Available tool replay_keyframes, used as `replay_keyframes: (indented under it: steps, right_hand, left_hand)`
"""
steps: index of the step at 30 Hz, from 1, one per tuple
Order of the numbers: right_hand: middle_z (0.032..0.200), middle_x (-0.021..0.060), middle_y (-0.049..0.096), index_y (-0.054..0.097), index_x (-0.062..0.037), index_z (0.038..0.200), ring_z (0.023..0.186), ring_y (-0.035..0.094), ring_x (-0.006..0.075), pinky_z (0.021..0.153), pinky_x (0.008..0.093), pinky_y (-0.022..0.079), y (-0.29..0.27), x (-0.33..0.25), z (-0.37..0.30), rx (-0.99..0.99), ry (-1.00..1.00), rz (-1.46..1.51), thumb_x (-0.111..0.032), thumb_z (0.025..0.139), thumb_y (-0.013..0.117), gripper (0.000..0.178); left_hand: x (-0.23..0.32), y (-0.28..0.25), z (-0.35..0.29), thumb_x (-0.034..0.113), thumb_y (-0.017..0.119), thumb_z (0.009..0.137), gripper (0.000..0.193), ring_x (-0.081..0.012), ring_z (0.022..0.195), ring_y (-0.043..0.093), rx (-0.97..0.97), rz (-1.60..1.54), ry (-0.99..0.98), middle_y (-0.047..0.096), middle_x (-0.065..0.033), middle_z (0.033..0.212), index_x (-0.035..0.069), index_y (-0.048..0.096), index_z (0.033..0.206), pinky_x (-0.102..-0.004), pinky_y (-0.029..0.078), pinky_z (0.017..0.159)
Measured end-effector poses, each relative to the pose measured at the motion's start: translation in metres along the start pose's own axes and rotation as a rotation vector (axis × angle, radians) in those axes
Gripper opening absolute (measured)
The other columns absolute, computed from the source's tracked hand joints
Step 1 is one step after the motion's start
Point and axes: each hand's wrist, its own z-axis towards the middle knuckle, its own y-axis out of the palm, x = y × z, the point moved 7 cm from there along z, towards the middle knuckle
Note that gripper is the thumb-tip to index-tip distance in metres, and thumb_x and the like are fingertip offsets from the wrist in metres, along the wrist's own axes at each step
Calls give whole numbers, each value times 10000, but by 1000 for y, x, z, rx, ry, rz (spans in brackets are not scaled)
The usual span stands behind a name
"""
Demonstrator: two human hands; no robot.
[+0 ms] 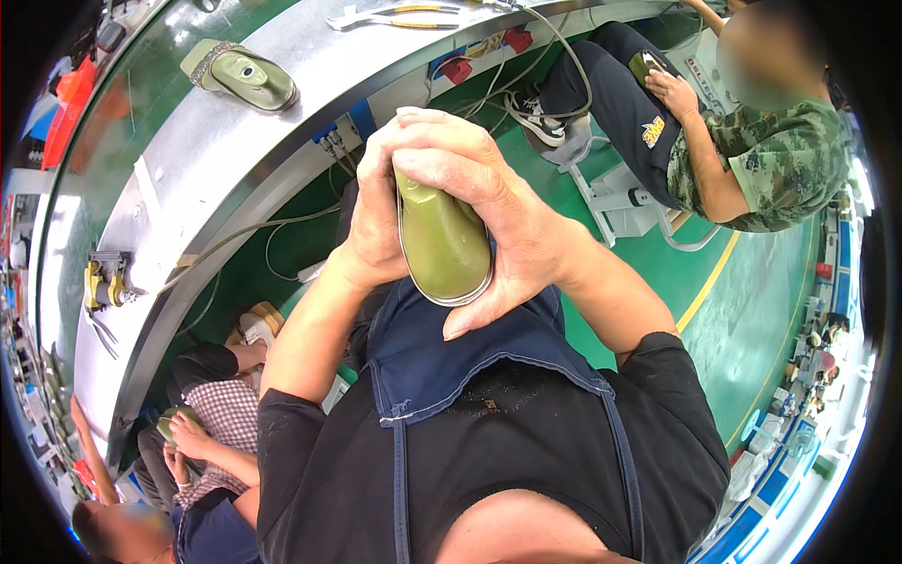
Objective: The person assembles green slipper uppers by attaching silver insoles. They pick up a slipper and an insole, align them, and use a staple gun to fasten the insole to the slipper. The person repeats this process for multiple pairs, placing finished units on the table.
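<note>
Between my two hands an olive-green shoe last (pixel 443 252) is held up in front of my apron, its rounded end toward me and a thin pale rim along its edge. My left hand (pixel 376 211) is closed along its left side. From the right, my right hand (pixel 517 216) grips it, thumb near the rounded end and fingers folded over the far end. The overlapping fingers hide that far end. On the metal bench at the upper left lies another olive-green shoe last (pixel 252 79), with a sparkly band across one end.
A curved metal bench (pixel 178 179) runs along the left and far side, bearing pliers (pixel 399 17) and a yellow-black tool (pixel 105 282). A cable (pixel 254 224) hangs off its edge. Co-workers sit at the right (pixel 742 179) and lower left (pixel 211 461), each holding a green piece.
</note>
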Motion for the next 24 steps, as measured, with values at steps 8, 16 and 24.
replay_keyframes:
  steps: [8,16,24]
  right_hand:
    - [1285,141,587,541,-66,1402,1242,557,369,1123,501,390,-1,4,5,109,39,49,-394,649,855,879]
    - [1552,219,449,473,34,1514,1424,486,339,1205,479,358,-5,24,-7,-1,235,150,-789,962,532,993]
    - [1653,234,365,342,57,1608,1526,392,337,1213,461,362,-14,9,12,118,487,313,-814,867,632,1180]
  left_hand:
    - [-11,6,-8,164,919,800,918,-361,1200,595,-12,-109,-115,507,-221,1369,59,333,1499,-492,505,1021]
    - [-28,12,-14,306,765,892,750,-349,1288,569,15,-271,-376,511,-193,1423,53,393,1491,-474,490,1072]
    - [29,-51,43,16,822,780,730,-447,1235,616,17,272,179,551,-260,1402,71,497,1431,-525,556,1035]
